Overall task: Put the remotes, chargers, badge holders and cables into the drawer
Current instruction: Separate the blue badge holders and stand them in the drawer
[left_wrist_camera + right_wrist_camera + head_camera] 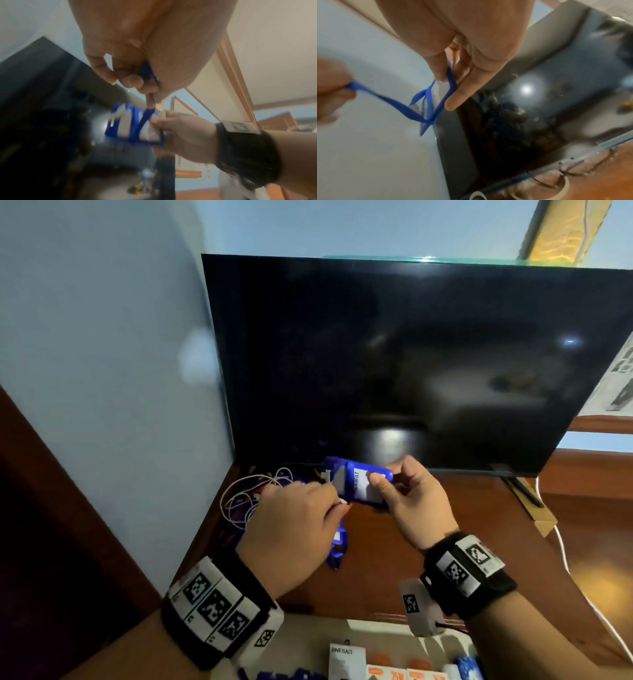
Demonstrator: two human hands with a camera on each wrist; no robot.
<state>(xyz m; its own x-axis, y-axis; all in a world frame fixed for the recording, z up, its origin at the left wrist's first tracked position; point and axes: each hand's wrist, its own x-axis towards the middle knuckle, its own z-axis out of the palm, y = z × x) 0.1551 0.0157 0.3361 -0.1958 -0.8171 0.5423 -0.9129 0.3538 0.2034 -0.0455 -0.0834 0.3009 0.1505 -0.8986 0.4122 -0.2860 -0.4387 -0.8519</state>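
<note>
My right hand (394, 486) pinches a blue badge holder (363, 484) with a white card, held above the wooden top in front of the TV. In the right wrist view its fingers (455, 100) clamp the holder's blue frame (436, 97). My left hand (301, 515) grips the holder's blue lanyard (385, 97), stretched tight between both hands; more lanyard (337, 549) hangs below my left fist. In the left wrist view the lanyard (147, 73) runs through the curled fingers down to the holder (133, 125). A tangle of white cables (246, 498) lies at the back left. The open drawer (387, 628) shows at the bottom.
A large black TV (411, 364) stands close behind my hands, with a blue wall (102, 337) to the left. A white cord (565, 559) trails along the right of the wooden top (394, 559). White and orange boxes (346, 662) lie in the drawer.
</note>
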